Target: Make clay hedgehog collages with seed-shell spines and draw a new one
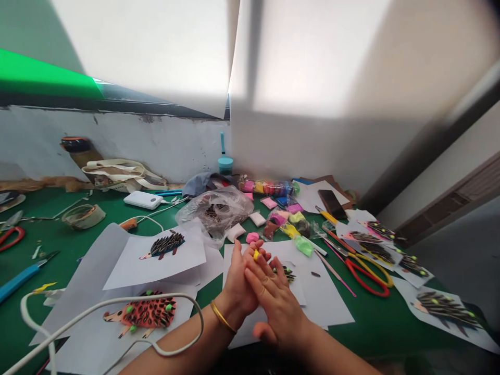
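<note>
- Right now, near the lower centre of the frame, a small yellow lump (256,255) sits between the two hands, by the right fingertips.
- The left hand (237,281) is turned palm inward, its fingers partly curled; a gold bangle (223,316) circles that wrist.
- The right hand (278,304) lies across it, fingers extended and rather flat; neither grip is clenched, and how firmly the lump is pressed I cannot tell.
- Below the hands, white paper (332,304) rests on the green desk (111,205), with a partly hidden spiky figure (289,274) just right of the fingers.
- Just above the fingers are a pink lump (252,237) and, to the right, a light-green packet (303,246); a clear plastic bag (234,205) sits at centre.
- At lower left lies a red hedgehog picture (152,315), crossed by a white cable (156,299); a dark hedgehog picture (167,244) is above it.
- Towards the right, red-handled scissors (366,284) lie near more hedgehog pictures (445,307), with a dark phone (332,204) above.
- At left centre are a white device (142,200) and a tape roll (83,216).
</note>
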Available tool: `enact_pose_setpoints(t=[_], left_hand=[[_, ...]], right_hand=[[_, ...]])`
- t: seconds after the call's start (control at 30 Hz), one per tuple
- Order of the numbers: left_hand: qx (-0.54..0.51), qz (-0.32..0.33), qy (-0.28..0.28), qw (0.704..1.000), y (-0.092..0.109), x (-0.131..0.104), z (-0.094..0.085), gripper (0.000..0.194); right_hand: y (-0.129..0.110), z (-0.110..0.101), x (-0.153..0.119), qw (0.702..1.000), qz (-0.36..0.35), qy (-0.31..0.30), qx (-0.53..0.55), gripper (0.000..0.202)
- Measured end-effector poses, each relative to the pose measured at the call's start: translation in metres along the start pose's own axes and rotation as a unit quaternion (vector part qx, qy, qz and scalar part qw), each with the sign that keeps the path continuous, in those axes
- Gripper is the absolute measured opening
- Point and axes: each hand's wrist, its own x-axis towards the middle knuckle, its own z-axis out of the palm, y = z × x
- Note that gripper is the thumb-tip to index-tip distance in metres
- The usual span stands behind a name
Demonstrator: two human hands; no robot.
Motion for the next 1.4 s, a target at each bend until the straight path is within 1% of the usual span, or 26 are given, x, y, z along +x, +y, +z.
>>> enact_pose_setpoints(t=[0.07, 0.17, 0.23, 0.33, 0.37, 0.43, 0.47, 0.5, 0.6, 0.67, 0.73, 0.8, 0.87, 0.9, 0.97, 1.0, 1.07, 1.1, 1.17, 1.23, 1.3, 1.4], left_hand=[[-0.013, 0.014, -0.013, 1.000, 0.000, 0.001, -0.001, 0.050], [-0.019, 0.046, -0.025, 0.998, 0.003, 0.006, -0.004, 0.051], [-0.015, 0.039, -0.013, 0.999, 0.002, 0.009, -0.007, 0.050], [-0.016, 0.030, 0.012, 0.999, -0.003, 0.012, -0.011, 0.046], [-0.020, 0.038, 0.014, 0.999, -0.004, 0.012, -0.012, 0.046], [-0.031, 0.062, -0.001, 0.998, -0.005, 0.015, -0.014, 0.047], [-0.036, 0.073, -0.012, 0.997, -0.005, 0.016, -0.015, 0.049], [-0.040, 0.078, -0.022, 0.996, -0.005, 0.018, -0.016, 0.049], [-0.046, 0.065, -0.036, 0.996, -0.009, 0.021, -0.019, 0.048], [-0.046, 0.054, -0.045, 0.996, -0.013, 0.022, -0.021, 0.046], [-0.039, 0.056, -0.054, 0.996, -0.017, 0.021, -0.023, 0.046], [-0.019, 0.079, -0.061, 0.995, -0.018, 0.021, -0.024, 0.046], [0.012, 0.120, -0.064, 0.991, -0.016, 0.022, -0.026, 0.045], [0.027, 0.143, -0.060, 0.987, -0.015, 0.023, -0.027, 0.045], [0.046, 0.184, -0.035, 0.981, -0.011, 0.026, -0.029, 0.043], [0.050, 0.198, -0.017, 0.979, -0.010, 0.028, -0.030, 0.041], [0.052, 0.216, 0.017, 0.975, -0.008, 0.032, -0.033, 0.038], [0.052, 0.220, 0.030, 0.974, -0.008, 0.034, -0.034, 0.037], [0.049, 0.220, 0.055, 0.973, -0.009, 0.036, -0.036, 0.035], [0.048, 0.217, 0.083, 0.971, -0.009, 0.038, -0.037, 0.034], [0.050, 0.215, 0.105, 0.970, -0.009, 0.040, -0.038, 0.033], [0.049, 0.209, 0.122, 0.969, -0.008, 0.041, -0.039, 0.032]], right_hand=[[0.001, -0.001, -0.001, 1.000, 0.015, -0.011, -0.002, 0.081], [0.000, 0.000, -0.003, 0.999, -0.038, -0.018, 0.011, 0.080], [-0.001, 0.002, -0.003, 0.998, -0.050, -0.011, 0.019, 0.082], [0.001, 0.006, -0.002, 0.999, 0.013, -0.015, 0.026, 0.080], [0.002, 0.006, -0.002, 0.999, 0.030, -0.024, 0.027, 0.075], [0.003, 0.006, -0.002, 0.998, 0.039, -0.031, 0.029, 0.054], [0.003, 0.006, -0.003, 0.999, 0.037, -0.025, 0.030, 0.045], [0.003, 0.006, -0.002, 0.999, 0.039, -0.011, 0.033, 0.042], [0.001, 0.006, 0.000, 0.994, 0.077, 0.038, 0.060, 0.040], [0.000, 0.006, 0.003, 0.990, 0.103, 0.048, 0.085, 0.031], [0.003, 0.004, 0.004, 0.987, 0.113, 0.042, 0.106, 0.020], [0.010, 0.000, 0.002, 0.985, 0.122, 0.038, 0.118, 0.014], [0.023, -0.007, -0.005, 0.980, 0.152, 0.053, 0.115, 0.012], [0.031, -0.010, -0.010, 0.976, 0.178, 0.070, 0.107, 0.012], [0.048, -0.016, -0.022, 0.958, 0.243, 0.124, 0.084, 0.014], [0.056, -0.018, -0.028, 0.949, 0.273, 0.134, 0.078, 0.016], [0.069, -0.020, -0.040, 0.935, 0.325, 0.126, 0.071, 0.022], [0.073, -0.020, -0.044, 0.930, 0.340, 0.118, 0.071, 0.022], [0.075, -0.019, -0.049, 0.933, 0.339, 0.096, 0.076, 0.019], [0.072, -0.017, -0.048, 0.946, 0.306, 0.070, 0.083, 0.016], [0.067, -0.014, -0.043, 0.957, 0.275, 0.044, 0.079, 0.014], [0.060, -0.010, -0.034, 0.963, 0.262, 0.018, 0.055, 0.011]])
